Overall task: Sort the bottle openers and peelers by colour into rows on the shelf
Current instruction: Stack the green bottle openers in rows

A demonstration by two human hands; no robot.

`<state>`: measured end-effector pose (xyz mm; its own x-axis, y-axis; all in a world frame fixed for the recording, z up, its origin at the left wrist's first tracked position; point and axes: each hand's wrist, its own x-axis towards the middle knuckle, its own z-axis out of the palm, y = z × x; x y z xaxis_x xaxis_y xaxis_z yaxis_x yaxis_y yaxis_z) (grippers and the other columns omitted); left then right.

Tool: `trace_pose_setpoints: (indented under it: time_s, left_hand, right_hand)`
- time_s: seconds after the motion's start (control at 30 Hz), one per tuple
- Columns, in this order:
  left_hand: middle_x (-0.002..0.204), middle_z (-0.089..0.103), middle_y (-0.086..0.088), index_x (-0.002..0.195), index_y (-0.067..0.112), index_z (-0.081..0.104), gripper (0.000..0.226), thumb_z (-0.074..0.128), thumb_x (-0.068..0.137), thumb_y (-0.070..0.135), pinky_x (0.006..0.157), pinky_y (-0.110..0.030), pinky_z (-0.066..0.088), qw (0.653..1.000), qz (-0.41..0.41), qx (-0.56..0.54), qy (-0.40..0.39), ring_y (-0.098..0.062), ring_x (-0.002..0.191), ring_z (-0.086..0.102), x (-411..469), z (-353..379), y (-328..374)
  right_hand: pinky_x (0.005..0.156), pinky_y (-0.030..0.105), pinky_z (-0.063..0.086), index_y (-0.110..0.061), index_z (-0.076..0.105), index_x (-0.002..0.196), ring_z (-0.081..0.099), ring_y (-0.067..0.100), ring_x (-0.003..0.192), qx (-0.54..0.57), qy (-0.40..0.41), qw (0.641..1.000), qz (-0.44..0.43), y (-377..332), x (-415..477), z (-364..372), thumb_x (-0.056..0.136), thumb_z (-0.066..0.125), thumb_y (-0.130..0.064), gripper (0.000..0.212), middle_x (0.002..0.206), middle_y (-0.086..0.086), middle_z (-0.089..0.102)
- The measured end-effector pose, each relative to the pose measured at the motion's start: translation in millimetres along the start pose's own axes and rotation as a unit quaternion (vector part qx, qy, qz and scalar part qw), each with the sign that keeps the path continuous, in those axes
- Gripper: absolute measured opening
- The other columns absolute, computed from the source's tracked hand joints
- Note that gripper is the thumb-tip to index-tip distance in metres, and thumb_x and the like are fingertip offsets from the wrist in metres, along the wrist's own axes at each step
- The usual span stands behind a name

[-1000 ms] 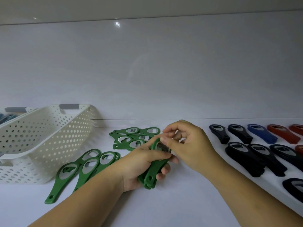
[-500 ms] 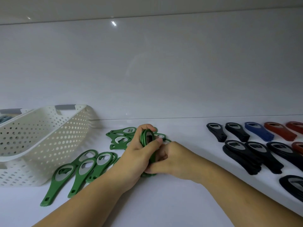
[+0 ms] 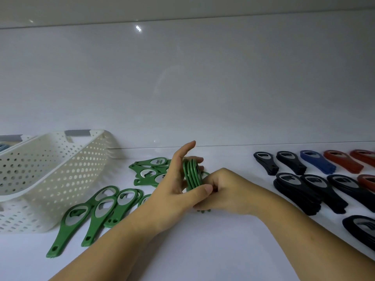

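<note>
While both hands are bunched up in the middle of the white shelf (image 3: 203,250), the left hand (image 3: 174,191) has a stack of green openers (image 3: 192,176) stood up on edge, thumb pressed against the near side and most of its fingers wrapped round the far side, with the index finger sticking up free. The right hand (image 3: 225,191) is curled in tight against the lower part of that same stack, fingers closed down around the handle ends, though exactly how it's gripping them is hidden behind the left thumb. Just behind the hands there's a messy heap of green openers (image 3: 149,172) lying flat, and nearer to the camera on the left a few long-handled green openers (image 3: 95,216) are laid side by side, handles pointing toward the viewer, overlapping a bit. Left of those sits a white perforated basket (image 3: 50,179) with a grey handle grip, tilted, and there's a second basket edge (image 3: 12,138) behind it with something blue inside that I can't make out. Over on the right the sorted stuff is in rows: black openers (image 3: 292,191) in piles in the closer row, and in the back row two black ones, then a blue opener (image 3: 316,162), then red openers (image 3: 343,161) running off the edge. The back wall (image 3: 182,88) is plain glossy white.
</note>
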<state>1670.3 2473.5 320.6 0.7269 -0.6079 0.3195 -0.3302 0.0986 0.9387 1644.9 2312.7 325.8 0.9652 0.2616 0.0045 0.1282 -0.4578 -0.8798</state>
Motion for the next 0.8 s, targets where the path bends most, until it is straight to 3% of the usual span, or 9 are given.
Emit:
trace_pose_setpoints:
  time_s: [0.1,0.2,0.33,0.43,0.5,0.57,0.7,0.8]
  left_hand:
    - [0.131,0.051,0.009,0.131,0.051,0.045,0.077,0.073,0.076,0.006,0.089,-0.028,0.05,0.999,0.009,0.033,-0.01,-0.009,0.111,0.057,0.9,-5.0,-2.3]
    - [0.128,0.053,0.009,0.132,0.042,0.042,0.078,0.066,0.079,-0.012,0.086,-0.019,0.048,0.999,0.002,0.044,-0.022,0.0,0.118,0.053,0.3,-6.1,-1.0]
    - [0.123,0.058,0.01,0.126,0.046,0.044,0.081,0.077,0.071,-0.004,0.089,-0.016,0.048,0.996,0.01,0.094,-0.004,0.003,0.114,0.057,-0.5,-3.9,-0.1]
    - [0.115,0.064,0.013,0.119,0.046,0.05,0.077,0.086,0.06,0.013,0.087,-0.013,0.048,0.99,0.045,0.133,0.024,0.004,0.108,0.06,-1.0,-1.5,-1.4]
    - [0.11,0.067,0.012,0.117,0.044,0.053,0.071,0.085,0.058,0.02,0.086,-0.013,0.049,0.987,0.064,0.144,0.026,0.003,0.106,0.06,-1.6,0.5,-2.0]
    - [0.112,0.065,0.01,0.117,0.042,0.054,0.07,0.086,0.061,0.015,0.085,-0.013,0.049,0.987,0.072,0.146,0.022,0.003,0.107,0.058,-1.3,0.7,-3.1]
    - [0.133,0.051,0.015,0.12,0.045,0.054,0.072,0.085,0.064,0.012,0.091,-0.018,0.05,0.99,0.057,0.129,-0.003,0.005,0.124,0.047,0.0,-1.3,-3.1]
    - [0.118,0.062,0.016,0.12,0.052,0.056,0.074,0.087,0.064,0.015,0.088,-0.022,0.052,0.993,0.039,0.108,-0.003,-0.002,0.116,0.056,0.3,-2.7,-6.7]
  right_hand:
    - [0.059,0.027,0.037,-0.018,0.06,0.061,0.044,0.007,0.054,-0.08,0.006,0.996,0.036,2.7,-3.5,-4.5,0.074,0.076,-0.024,0.022,0.052,-0.014,0.049]
    - [0.057,0.025,0.034,-0.02,0.058,0.062,0.041,0.007,0.052,-0.107,0.001,0.993,0.047,0.6,-7.6,-4.4,0.075,0.076,-0.026,0.023,0.05,-0.014,0.044]
    - [0.059,0.024,0.036,-0.023,0.059,0.061,0.044,0.007,0.055,-0.106,-0.015,0.994,0.037,-1.3,-10.1,-2.0,0.075,0.076,-0.026,0.023,0.056,-0.01,0.049]
    - [0.057,0.02,0.037,-0.026,0.059,0.055,0.044,0.004,0.053,-0.091,-0.022,0.996,0.011,-3.1,-11.0,-0.2,0.076,0.077,-0.022,0.029,0.053,-0.01,0.05]
    - [0.061,0.028,0.039,-0.018,0.062,0.059,0.048,0.01,0.059,-0.084,-0.018,0.996,0.005,-2.1,-9.7,-0.6,0.073,0.079,-0.026,0.024,0.06,0.004,0.057]
    - [0.059,0.03,0.034,-0.011,0.056,0.058,0.042,0.015,0.058,-0.103,-0.007,0.995,0.007,0.1,-9.6,-2.8,0.071,0.08,-0.031,0.034,0.059,0.009,0.05]
    - [0.054,0.028,0.028,-0.01,0.049,0.054,0.033,0.015,0.053,-0.142,0.01,0.99,0.003,0.1,-10.8,-3.3,0.071,0.08,-0.033,0.042,0.052,0.001,0.038]
    - [0.056,0.019,0.036,-0.03,0.059,0.054,0.047,0.002,0.051,-0.113,0.005,0.994,-0.004,-4.3,-11.1,3.3,0.075,0.079,-0.022,0.03,0.051,-0.015,0.052]
